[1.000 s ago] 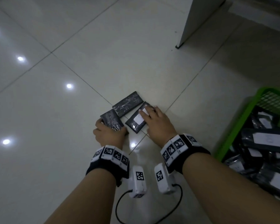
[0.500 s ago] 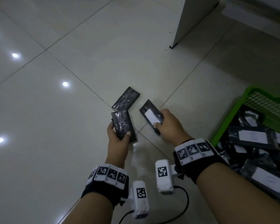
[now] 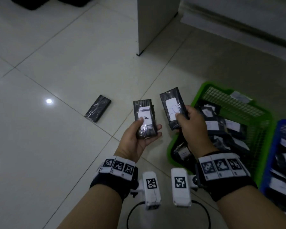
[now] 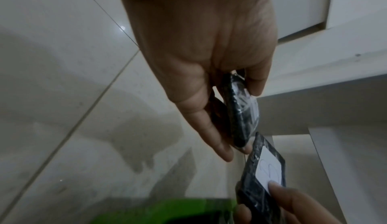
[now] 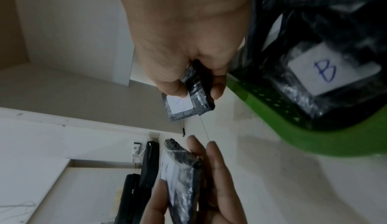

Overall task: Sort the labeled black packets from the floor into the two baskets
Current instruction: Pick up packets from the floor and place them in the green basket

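My left hand (image 3: 144, 129) holds a black packet labeled A (image 3: 144, 119) face up, thumb on its label. My right hand (image 3: 186, 119) grips a black packet labeled B (image 3: 172, 107) just left of the green basket (image 3: 196, 100). In the left wrist view packet A (image 4: 240, 110) lies between thumb and fingers, with packet B (image 4: 266, 169) below. In the right wrist view packet B (image 5: 188, 100) is pinched beside the green basket (image 5: 314, 141). A third black packet (image 3: 97, 110) lies label-down on the floor tiles. A blue basket (image 3: 274, 146) stands at the right edge.
Both baskets hold several labeled black packets; one in the green basket reads B (image 5: 326, 72). A white cabinet panel (image 3: 155, 22) stands on the floor ahead, with a white baseboard (image 3: 238, 19) behind the baskets. Dark objects (image 3: 40, 2) sit at the top left.
Both hands have lifted their packets off the floor and turned them label up. The right hand moved toward the green basket. One packet stayed on the floor.
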`<act>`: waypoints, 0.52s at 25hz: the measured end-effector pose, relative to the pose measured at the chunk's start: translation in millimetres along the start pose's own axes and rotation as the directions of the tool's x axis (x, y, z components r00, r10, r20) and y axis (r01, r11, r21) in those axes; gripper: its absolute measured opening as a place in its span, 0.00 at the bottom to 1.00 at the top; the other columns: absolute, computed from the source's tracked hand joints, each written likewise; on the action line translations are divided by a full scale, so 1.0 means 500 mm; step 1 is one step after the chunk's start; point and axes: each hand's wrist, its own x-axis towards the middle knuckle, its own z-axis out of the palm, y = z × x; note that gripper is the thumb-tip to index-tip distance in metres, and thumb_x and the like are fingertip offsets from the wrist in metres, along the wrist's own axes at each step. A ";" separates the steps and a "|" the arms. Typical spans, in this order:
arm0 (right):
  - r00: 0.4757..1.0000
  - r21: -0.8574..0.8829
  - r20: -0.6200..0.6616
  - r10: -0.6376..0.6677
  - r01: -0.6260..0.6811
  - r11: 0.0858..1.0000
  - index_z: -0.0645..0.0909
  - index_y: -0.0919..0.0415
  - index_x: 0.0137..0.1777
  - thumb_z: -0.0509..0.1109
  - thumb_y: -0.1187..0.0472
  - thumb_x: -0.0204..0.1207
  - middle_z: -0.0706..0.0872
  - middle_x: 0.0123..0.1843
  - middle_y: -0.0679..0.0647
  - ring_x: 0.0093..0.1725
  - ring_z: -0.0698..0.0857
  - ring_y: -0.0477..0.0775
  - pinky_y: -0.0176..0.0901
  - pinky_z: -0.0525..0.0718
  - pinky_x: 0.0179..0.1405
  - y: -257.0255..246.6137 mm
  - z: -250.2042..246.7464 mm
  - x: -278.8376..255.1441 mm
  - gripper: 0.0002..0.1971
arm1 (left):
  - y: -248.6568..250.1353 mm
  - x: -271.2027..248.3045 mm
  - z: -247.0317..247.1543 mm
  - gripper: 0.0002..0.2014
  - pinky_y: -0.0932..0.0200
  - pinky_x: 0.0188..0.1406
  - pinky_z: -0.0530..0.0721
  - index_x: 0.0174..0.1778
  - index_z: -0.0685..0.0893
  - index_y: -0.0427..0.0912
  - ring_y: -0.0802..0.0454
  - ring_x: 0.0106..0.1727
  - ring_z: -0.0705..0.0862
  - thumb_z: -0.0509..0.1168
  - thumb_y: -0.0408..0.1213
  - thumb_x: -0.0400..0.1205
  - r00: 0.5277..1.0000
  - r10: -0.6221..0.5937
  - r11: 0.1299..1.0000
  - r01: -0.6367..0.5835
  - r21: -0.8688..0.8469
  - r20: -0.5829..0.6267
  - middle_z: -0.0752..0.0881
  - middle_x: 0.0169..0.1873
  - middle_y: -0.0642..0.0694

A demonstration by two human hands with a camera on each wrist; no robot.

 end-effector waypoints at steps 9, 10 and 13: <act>0.941 -0.179 -0.330 -0.074 0.015 0.984 0.80 0.58 0.64 0.66 0.61 0.78 0.87 0.48 0.54 0.46 0.83 0.55 0.40 0.78 0.43 0.034 -0.199 -0.009 0.14 | -0.088 -0.011 0.110 0.13 0.43 0.48 0.89 0.63 0.79 0.37 0.38 0.51 0.88 0.58 0.29 0.83 0.996 0.035 0.966 -0.055 0.254 0.083 0.88 0.51 0.35; 0.947 -0.250 -0.312 -0.073 -0.008 0.968 0.82 0.59 0.63 0.67 0.61 0.77 0.87 0.49 0.56 0.48 0.84 0.57 0.42 0.80 0.45 0.054 -0.213 0.001 0.14 | -0.098 -0.012 0.121 0.14 0.45 0.46 0.89 0.63 0.79 0.37 0.40 0.49 0.89 0.58 0.28 0.83 0.995 0.035 0.960 -0.058 0.274 0.088 0.88 0.50 0.35; 0.968 -0.473 -0.252 -0.006 -0.118 0.873 0.80 0.59 0.67 0.69 0.57 0.75 0.84 0.61 0.62 0.59 0.82 0.63 0.48 0.81 0.58 0.100 -0.228 0.032 0.20 | -0.123 -0.011 0.142 0.15 0.49 0.43 0.89 0.65 0.78 0.39 0.43 0.48 0.89 0.60 0.28 0.82 0.995 0.030 0.930 -0.063 0.362 0.095 0.89 0.52 0.38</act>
